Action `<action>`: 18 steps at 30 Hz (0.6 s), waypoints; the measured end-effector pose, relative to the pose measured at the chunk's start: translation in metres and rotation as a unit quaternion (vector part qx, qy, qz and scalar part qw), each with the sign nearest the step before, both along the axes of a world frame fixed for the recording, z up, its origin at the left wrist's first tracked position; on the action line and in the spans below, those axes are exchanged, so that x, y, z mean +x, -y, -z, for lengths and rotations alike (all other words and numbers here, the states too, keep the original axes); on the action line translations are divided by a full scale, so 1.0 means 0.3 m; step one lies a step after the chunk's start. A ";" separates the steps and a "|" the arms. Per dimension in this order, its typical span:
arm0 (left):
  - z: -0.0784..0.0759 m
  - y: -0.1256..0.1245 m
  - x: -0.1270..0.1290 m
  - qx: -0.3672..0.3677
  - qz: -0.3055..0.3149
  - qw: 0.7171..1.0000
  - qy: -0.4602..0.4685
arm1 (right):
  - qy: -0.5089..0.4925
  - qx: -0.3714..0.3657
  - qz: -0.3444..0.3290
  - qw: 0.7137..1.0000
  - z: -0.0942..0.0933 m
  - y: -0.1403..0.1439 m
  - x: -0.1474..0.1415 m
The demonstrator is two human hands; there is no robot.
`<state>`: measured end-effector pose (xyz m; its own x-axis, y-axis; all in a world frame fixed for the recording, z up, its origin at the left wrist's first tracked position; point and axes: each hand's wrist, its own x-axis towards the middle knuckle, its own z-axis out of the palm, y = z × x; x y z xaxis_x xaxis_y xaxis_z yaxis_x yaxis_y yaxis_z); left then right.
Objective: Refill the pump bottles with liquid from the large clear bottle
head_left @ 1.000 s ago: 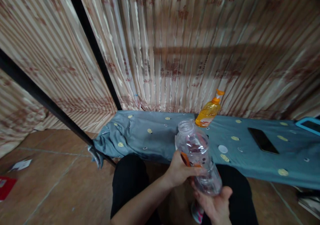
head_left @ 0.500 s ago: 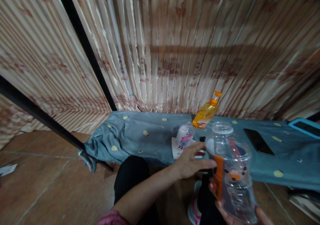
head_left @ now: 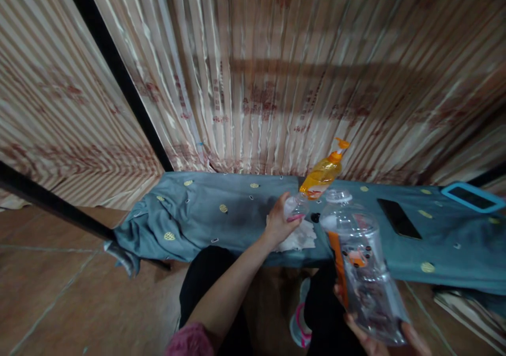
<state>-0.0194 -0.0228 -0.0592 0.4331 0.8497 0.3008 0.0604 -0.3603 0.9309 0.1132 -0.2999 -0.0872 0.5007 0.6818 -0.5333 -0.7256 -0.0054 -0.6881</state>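
Observation:
My right hand (head_left: 379,340) holds a large clear plastic bottle (head_left: 361,264) with an orange label strip, uncapped, tilted away from me at the lower right. My left hand (head_left: 279,221) reaches forward onto the low cloth-covered surface (head_left: 221,216) and closes around a small clear bottle (head_left: 295,207) with a pink label, which stands on a white tissue (head_left: 300,237). An orange pump bottle (head_left: 322,172) leans just behind the small bottle. A small dark cap (head_left: 315,218) lies beside the tissue.
A black phone (head_left: 398,218) and a device in a blue case (head_left: 472,197) lie on the cloth to the right. A striped curtain (head_left: 276,82) hangs behind, with black frame bars (head_left: 114,66) at left. My knees are below; the floor is brown tile.
My left hand has let go of the large bottle and reached forward to the small bottle on the tissue. The large bottle has moved right and down in my right hand.

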 end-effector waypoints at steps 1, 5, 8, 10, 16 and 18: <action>0.007 0.003 0.001 -0.004 0.003 1.000 -0.001 | -0.005 -0.004 -0.003 1.000 -0.002 0.000 0.000; 0.013 0.005 -0.006 0.004 0.008 1.000 0.007 | -0.009 -0.025 0.003 1.000 -0.007 0.005 0.004; 0.016 0.010 -0.011 0.007 0.010 1.000 0.007 | 0.005 -0.039 0.025 0.999 -0.006 0.010 0.008; 0.018 0.017 -0.015 0.009 0.010 1.000 0.004 | 0.008 -0.053 0.032 0.998 -0.006 0.014 0.010; 0.011 0.036 -0.031 0.013 0.006 1.000 -0.008 | -0.009 -0.063 0.034 0.997 -0.039 0.020 0.000; 0.008 0.038 -0.033 0.012 0.004 1.000 -0.009 | -0.005 -0.065 0.035 0.997 -0.060 0.019 -0.007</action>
<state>-0.0295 -0.0342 -0.0618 0.4447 0.8395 0.3122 0.0747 -0.3821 0.9211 0.1112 -0.3058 -0.0693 0.5393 0.5692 -0.6206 -0.7341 -0.0434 -0.6777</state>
